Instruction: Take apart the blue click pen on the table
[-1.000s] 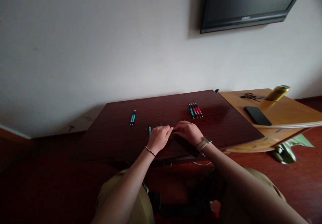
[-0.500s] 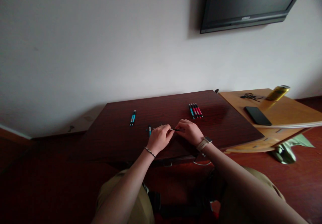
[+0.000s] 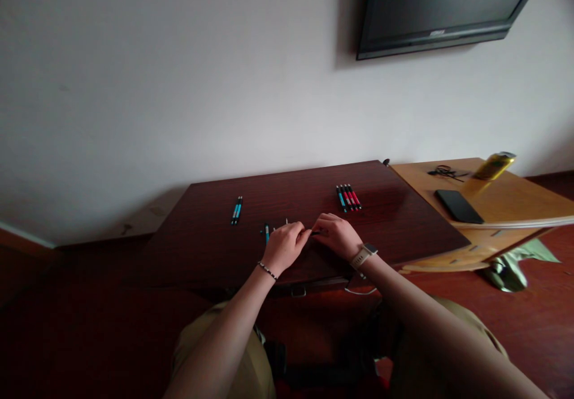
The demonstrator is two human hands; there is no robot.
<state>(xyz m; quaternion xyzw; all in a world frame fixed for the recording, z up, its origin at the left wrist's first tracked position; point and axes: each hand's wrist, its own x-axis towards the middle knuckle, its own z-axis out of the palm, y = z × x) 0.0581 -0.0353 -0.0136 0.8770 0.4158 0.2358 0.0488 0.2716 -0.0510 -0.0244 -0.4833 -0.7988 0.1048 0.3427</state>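
Glossy dark wood desk (image 3: 215, 249), left hand (image 3: 284, 244), right hand (image 3: 338, 235), slim dark pen (image 3: 313, 232) pinched between

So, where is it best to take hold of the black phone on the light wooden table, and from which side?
Probably by its two long edges, from above. The black phone lies flat on the light wooden table, with bare table on both sides. The yellow can and the dark tangle lie apart, behind it.

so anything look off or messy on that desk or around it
Mostly tidy: the pen pair and the row of pens lie in neat lines on the dark desk. Odd bits: a yellow can lies tipped on the side table, and green cloth is crumpled on the floor beneath it.
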